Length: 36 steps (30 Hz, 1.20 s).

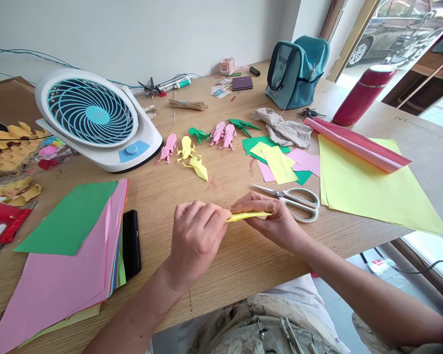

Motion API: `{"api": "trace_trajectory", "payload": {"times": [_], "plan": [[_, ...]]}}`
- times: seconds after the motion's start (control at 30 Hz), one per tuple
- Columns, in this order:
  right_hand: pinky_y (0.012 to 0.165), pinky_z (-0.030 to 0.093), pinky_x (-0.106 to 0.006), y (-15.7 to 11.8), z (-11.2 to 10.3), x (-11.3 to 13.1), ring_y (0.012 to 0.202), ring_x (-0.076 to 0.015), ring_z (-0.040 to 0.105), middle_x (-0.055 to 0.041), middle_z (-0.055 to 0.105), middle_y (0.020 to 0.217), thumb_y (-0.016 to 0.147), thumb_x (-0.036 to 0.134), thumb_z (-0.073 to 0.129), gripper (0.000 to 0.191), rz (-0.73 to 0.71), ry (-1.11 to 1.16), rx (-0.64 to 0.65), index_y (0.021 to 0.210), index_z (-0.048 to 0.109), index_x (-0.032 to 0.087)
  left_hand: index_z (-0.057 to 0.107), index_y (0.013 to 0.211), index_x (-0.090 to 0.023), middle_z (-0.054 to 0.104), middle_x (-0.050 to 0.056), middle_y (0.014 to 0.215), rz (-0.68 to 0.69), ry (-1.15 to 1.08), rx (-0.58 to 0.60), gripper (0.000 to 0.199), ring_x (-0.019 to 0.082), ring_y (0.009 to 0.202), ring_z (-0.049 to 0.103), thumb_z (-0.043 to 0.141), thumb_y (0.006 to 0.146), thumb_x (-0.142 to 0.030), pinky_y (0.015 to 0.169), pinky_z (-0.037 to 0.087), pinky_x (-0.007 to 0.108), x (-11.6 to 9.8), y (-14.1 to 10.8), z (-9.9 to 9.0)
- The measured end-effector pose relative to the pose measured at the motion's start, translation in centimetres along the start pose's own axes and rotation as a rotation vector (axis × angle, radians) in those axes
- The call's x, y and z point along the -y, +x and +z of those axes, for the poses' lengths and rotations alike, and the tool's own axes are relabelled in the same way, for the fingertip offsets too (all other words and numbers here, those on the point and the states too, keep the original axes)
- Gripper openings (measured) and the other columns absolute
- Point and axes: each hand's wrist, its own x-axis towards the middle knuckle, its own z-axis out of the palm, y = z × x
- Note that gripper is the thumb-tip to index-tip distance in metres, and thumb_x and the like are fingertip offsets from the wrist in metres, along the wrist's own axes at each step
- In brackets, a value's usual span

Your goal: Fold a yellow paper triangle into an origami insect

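Observation:
A narrow strip of folded yellow paper is held between my two hands above the front of the wooden table. My left hand closes over its left end, hiding that part. My right hand pinches the other end between thumb and fingers. Just beyond my right hand lie white-handled scissors. Farther back stand small folded paper figures: pink, yellow and green ones. Cut pieces of yellow paper, with green and pink ones, overlap behind the scissors.
A white fan stands back left, with a pink paper stack and black phone nearer. On the right are yellow sheets, a pink roll, a red bottle, a grey cloth and a teal bag.

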Motion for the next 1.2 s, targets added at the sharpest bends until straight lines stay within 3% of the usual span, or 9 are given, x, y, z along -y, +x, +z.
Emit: {"api": "trace_trajectory", "payload": {"times": [0.23, 0.37, 0.43, 0.53, 0.67, 0.83, 0.97, 1.1, 1.2], "plan": [[0.089, 0.048, -0.037, 1.1, -0.7, 0.2, 0.099, -0.0190, 0.064, -0.0061, 0.071, 0.112, 0.091, 0.017, 0.066, 0.027, -0.243, -0.202, 0.008, 0.113, 0.074, 0.031, 0.064, 0.093, -0.021, 0.074, 0.001, 0.084, 0.075, 0.047, -0.160, 0.018, 0.019, 0.077, 0.059, 0.068, 0.084, -0.006, 0.075, 0.035, 0.037, 0.5, -0.7, -0.2], [0.088, 0.048, -0.038, 2.2, -1.1, 0.8, 0.094, -0.0191, 0.064, -0.0054, 0.073, 0.102, 0.092, 0.021, 0.065, 0.020, -0.283, -0.200, 0.061, 0.107, 0.076, 0.028, 0.063, 0.094, -0.021, 0.073, 0.000, 0.083, 0.030, -0.013, -0.194, 0.019, 0.017, 0.076, 0.059, 0.068, 0.084, -0.006, 0.076, 0.036, 0.036, 0.8, -0.6, -0.1], [0.080, 0.049, -0.035, 2.7, -0.9, 0.9, 0.085, -0.0181, 0.064, -0.0047, 0.072, 0.090, 0.091, 0.026, 0.066, 0.013, -0.161, -0.132, 0.039, 0.097, 0.077, 0.025, 0.063, 0.090, -0.021, 0.071, -0.001, 0.080, -0.085, -0.137, -0.178, 0.013, 0.016, 0.075, 0.059, 0.068, 0.085, -0.010, 0.076, 0.038, 0.034, 1.2, -0.4, -0.1], [0.064, 0.050, -0.030, 3.1, -0.4, 0.6, 0.070, -0.0168, 0.063, -0.0032, 0.070, 0.078, 0.088, 0.044, 0.068, 0.023, 0.202, 0.108, -0.013, 0.089, 0.077, 0.022, 0.063, 0.083, -0.020, 0.068, -0.002, 0.077, -0.426, -0.471, -0.102, 0.007, 0.013, 0.074, 0.060, 0.069, 0.087, -0.019, 0.074, 0.042, 0.028, 2.0, -0.2, 0.0], [0.068, 0.054, -0.031, 3.5, 0.4, -0.3, 0.070, -0.0184, 0.067, -0.0028, 0.074, 0.080, 0.073, 0.056, 0.078, 0.036, 0.493, 0.453, -0.022, 0.087, 0.077, 0.023, 0.066, 0.079, -0.019, 0.064, -0.002, 0.076, -0.785, -0.906, -0.009, 0.015, 0.012, 0.072, 0.058, 0.073, 0.083, -0.031, 0.067, 0.042, 0.023, 3.5, -0.2, 0.7], [0.064, 0.052, -0.028, 3.7, 0.9, -1.1, 0.069, -0.0172, 0.065, -0.0030, 0.074, 0.075, 0.062, 0.057, 0.085, 0.040, 0.574, 0.483, -0.048, 0.074, 0.073, 0.021, 0.066, 0.081, -0.017, 0.062, -0.002, 0.076, -1.017, -1.213, -0.041, 0.027, 0.010, 0.071, 0.055, 0.080, 0.075, -0.039, 0.067, 0.042, 0.021, 4.4, -0.6, 2.3], [0.061, 0.049, -0.026, 3.5, 0.8, -1.7, 0.063, -0.0132, 0.058, -0.0009, 0.067, 0.069, 0.067, 0.057, 0.082, 0.040, 0.594, 0.475, -0.066, 0.069, 0.068, 0.020, 0.068, 0.077, -0.016, 0.062, -0.002, 0.073, -1.041, -1.313, -0.032, 0.029, 0.010, 0.071, 0.053, 0.083, 0.072, -0.040, 0.069, 0.042, 0.020, 4.6, -0.7, 3.2], [0.054, 0.041, -0.023, 3.2, 0.8, -2.2, 0.055, -0.0094, 0.045, 0.0018, 0.056, 0.060, 0.074, 0.059, 0.077, 0.044, 0.557, 0.383, -0.046, 0.062, 0.063, 0.018, 0.069, 0.071, -0.015, 0.064, -0.002, 0.072, -1.108, -1.418, -0.099, 0.028, 0.009, 0.070, 0.053, 0.087, 0.067, -0.037, 0.066, 0.042, 0.019, 4.8, -0.7, 3.6], [0.054, 0.040, -0.025, 3.2, 0.9, -2.5, 0.056, -0.0106, 0.046, 0.0004, 0.057, 0.060, 0.071, 0.062, 0.077, 0.047, 0.578, 0.344, -0.054, 0.060, 0.062, 0.019, 0.071, 0.070, -0.015, 0.065, -0.002, 0.072, -1.189, -1.506, -0.153, 0.030, 0.008, 0.067, 0.053, 0.090, 0.061, -0.036, 0.061, 0.041, 0.019, 5.0, -0.6, 3.8]]}}
